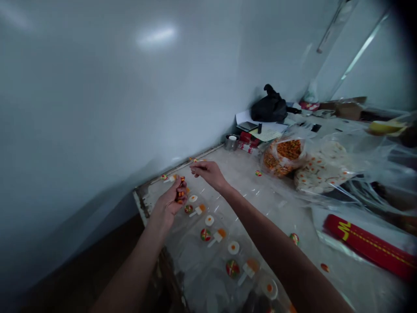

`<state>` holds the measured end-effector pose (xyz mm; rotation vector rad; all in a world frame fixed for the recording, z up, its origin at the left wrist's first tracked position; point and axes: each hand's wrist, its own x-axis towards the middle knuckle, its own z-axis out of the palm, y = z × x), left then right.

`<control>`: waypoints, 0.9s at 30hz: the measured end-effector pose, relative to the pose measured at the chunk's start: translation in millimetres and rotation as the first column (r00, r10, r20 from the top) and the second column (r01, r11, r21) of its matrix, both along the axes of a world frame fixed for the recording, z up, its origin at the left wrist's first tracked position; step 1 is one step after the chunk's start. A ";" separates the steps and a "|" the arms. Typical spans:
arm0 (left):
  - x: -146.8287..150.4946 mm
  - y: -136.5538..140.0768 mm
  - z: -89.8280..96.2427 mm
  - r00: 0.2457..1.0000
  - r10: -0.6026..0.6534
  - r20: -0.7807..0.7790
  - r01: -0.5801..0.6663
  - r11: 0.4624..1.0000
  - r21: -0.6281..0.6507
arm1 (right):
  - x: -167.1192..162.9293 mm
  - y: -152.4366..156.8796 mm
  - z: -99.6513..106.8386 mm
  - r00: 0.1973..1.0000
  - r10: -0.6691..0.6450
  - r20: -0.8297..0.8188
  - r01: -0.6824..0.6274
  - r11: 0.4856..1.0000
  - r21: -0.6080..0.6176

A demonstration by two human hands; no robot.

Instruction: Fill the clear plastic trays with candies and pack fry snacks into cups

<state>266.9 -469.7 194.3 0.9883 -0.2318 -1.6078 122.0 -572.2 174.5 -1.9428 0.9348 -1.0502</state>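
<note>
Several small orange pieces rest in the curled fingers of my left hand [172, 199], above the table's left side. My right hand [208, 173] is just beyond it, thumb and fingertips pinched together; whether anything is between them is too small to tell. Beneath and in front of my arms, small decorative pieces lie in repeating groups on clear plastic: a white fried-egg-like disc [233, 248], a round red-and-green piece [232, 268] and an orange-and-white popsicle-shaped piece [250, 270]. Near the back edge, a few small pieces sit by my right fingertips, partly hidden.
A clear bag of small orange pieces [282, 157] stands at the right, beside a bag of white egg-like pieces [321, 169]. A red packet [368, 243] lies nearer me. At the back are a metal cup [231, 143] and a black bag [269, 108], against the wall.
</note>
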 end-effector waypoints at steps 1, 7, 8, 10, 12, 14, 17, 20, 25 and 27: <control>-2.6 2.1 -0.4 1.000 0.000 -0.023 0.000 1.000 -0.001 | -3.8 14.3 -0.9 0.993 0.039 0.114 -0.043 0.999 0.031; -9.7 11.4 -7.0 0.995 -0.004 -0.097 0.006 1.000 0.019 | -2.8 57.3 -5.8 0.971 0.042 0.234 -0.028 0.998 -0.064; -9.3 11.6 -8.9 0.996 -0.011 -0.084 0.013 0.999 0.031 | 0.0 60.4 -6.3 0.976 0.027 0.215 -0.003 0.994 -0.110; -8.5 11.0 -13.1 0.999 -0.007 -0.051 0.010 0.998 0.054 | 5.7 65.9 -6.5 0.988 -0.001 0.157 0.030 0.983 -0.178; -9.0 8.2 -16.8 1.000 0.009 -0.021 -0.008 0.997 0.076 | 10.8 70.2 -6.0 0.996 -0.057 0.066 0.071 0.967 -0.243; -11.3 2.2 -18.4 1.000 0.025 -0.017 -0.023 0.995 0.093 | 13.8 69.8 -6.1 0.987 -0.152 -0.059 0.127 0.943 -0.307; -13.2 -12.3 -15.2 0.996 0.040 -0.079 -0.031 0.994 0.106 | 8.7 50.5 -11.0 0.947 -0.281 -0.158 0.231 0.933 -0.277; -2.1 -27.6 -8.5 0.980 0.033 -0.195 -0.004 0.989 0.145 | -13.8 0.4 -22.5 0.916 -0.382 -0.119 0.375 0.924 -0.078; 44.8 -40.8 -9.0 0.943 0.071 -0.326 -0.006 0.980 0.198 | -61.8 -126.1 -37.8 0.797 -0.573 -0.194 0.576 0.816 -0.045; 61.5 -44.3 -13.8 0.926 0.084 -0.369 -0.017 0.984 0.179 | -68.9 -175.8 -40.5 0.759 -0.607 -0.237 0.604 0.792 -0.095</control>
